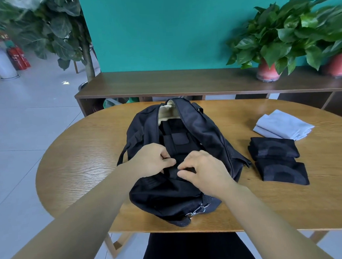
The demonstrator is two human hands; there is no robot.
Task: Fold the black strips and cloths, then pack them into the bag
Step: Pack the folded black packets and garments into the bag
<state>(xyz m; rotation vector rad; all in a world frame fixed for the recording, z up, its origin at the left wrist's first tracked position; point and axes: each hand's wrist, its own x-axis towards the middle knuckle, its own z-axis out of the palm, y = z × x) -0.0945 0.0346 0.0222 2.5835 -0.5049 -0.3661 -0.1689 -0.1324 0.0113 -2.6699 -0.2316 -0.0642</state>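
A teal wall backs the oval wooden table (84, 153); on it the black bag (204, 131) lies unzipped, folded black strips (176, 137) inside; left hand (151, 160) and right hand (205, 170) pinch black fabric at its near opening, exactly which piece unclear; folded black cloths (276, 159) lie beside it.

Both forearms are bare right up to the frame's edge, with no sleeve, watch, band or ring showing on either. The left grip (152, 162) and the right grip (204, 171) are ungloved, with short, plain fingernails. Nearer the body than both grips, below the wrists, dark black clothing (192, 249) covers the lap.
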